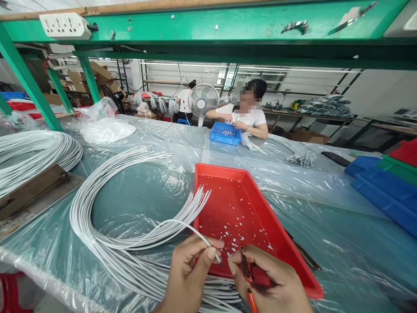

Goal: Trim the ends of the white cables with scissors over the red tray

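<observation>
One cable [177,221] in left hand [189,278] (tool [248,271] in right hand [273,282]).

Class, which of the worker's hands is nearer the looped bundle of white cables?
Left. The left hand sits over the cable bundle, pinching one cable; the right hand is beyond it, over the red tray, gripping an orange-handled tool.

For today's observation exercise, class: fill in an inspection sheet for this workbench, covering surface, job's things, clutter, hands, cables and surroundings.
Surface: table under clear plastic sheeting.
Job's things: white wire; orange-handled tool; red tray holding white scraps.
Clutter: plastic bags; stacked blue and green trays.
Hands: left hand pinches the wire end; right hand grips the tool.
Cables: wire bundles coiled left of the tray.
Surroundings: co-worker opposite, fan, socket strip overhead.
</observation>
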